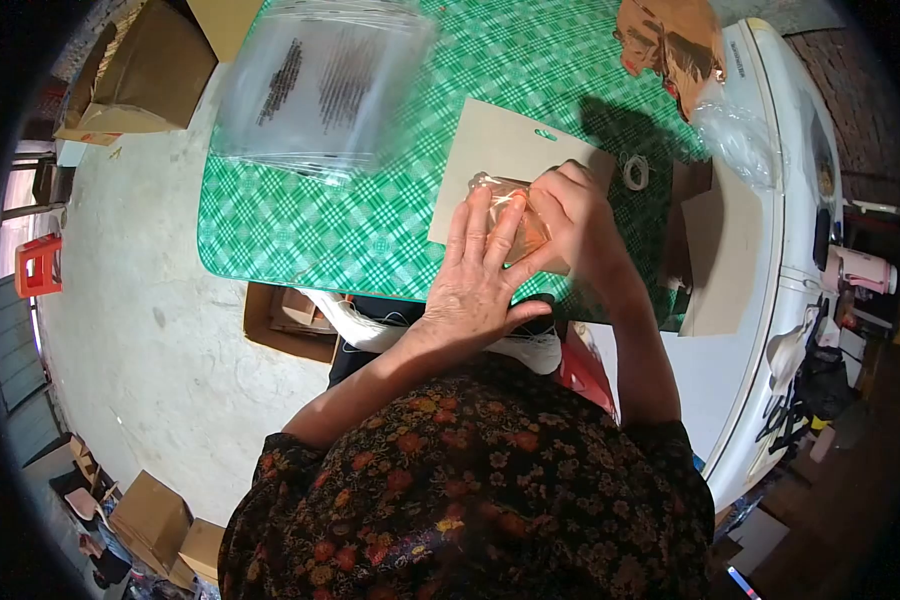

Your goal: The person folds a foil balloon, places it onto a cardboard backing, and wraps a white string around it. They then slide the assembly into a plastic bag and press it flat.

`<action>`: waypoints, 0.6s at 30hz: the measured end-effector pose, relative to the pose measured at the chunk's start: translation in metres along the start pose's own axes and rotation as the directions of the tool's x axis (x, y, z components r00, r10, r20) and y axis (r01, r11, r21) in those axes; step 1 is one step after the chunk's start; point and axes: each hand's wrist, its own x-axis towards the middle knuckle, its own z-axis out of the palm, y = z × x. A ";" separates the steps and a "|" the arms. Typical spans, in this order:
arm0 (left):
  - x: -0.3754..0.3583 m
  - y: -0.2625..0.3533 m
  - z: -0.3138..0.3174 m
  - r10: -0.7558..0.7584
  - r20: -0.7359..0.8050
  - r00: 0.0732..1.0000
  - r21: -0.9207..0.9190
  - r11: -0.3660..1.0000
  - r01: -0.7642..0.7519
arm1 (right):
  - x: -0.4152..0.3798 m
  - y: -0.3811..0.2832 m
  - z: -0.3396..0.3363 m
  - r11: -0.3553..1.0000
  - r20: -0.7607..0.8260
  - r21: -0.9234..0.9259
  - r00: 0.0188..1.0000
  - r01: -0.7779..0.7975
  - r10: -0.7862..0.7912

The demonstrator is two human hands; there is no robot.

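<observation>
A beige card (485,135) with a slotted hanging hole lies on the green checked tablecloth (380,235). Over its lower part sits a shiny clear packet with orange tones (532,232). My left hand (475,275) presses on the packet with its fingers spread. At the packet's right side is my right hand (578,215), its fingers bent and drawn together; whatever is between its fingertips is hidden. A small coil of white string (634,171) lies right of the card.
A stack of clear plastic bags (320,90) lies at the table's upper left. Copper-coloured foil (675,50) and crumpled clear plastic (735,135) are at the upper right. A white appliance (770,250) stands right, a cardboard box (290,320) below the table edge.
</observation>
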 end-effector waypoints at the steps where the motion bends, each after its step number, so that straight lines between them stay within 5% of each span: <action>1: 0.000 0.000 0.000 0.000 -0.001 1.000 -0.012 1.000 0.000 | 0.002 0.003 -0.001 1.000 0.012 -0.009 1.000 0.029 -0.029; 6: 0.000 0.000 -0.002 -0.002 0.050 0.999 0.024 1.000 0.001 | -0.001 0.005 0.019 0.900 -0.030 -0.436 0.999 -0.030 0.019; 16: 0.000 0.002 0.003 -0.020 0.018 1.000 0.132 0.991 0.018 | -0.008 0.038 0.023 0.904 -0.183 -0.428 0.981 -0.016 -0.069; 18: -0.002 0.002 0.001 -0.021 -0.011 1.000 0.042 0.999 0.022 | -0.010 0.038 0.026 0.914 -0.209 -0.405 0.974 -0.008 -0.084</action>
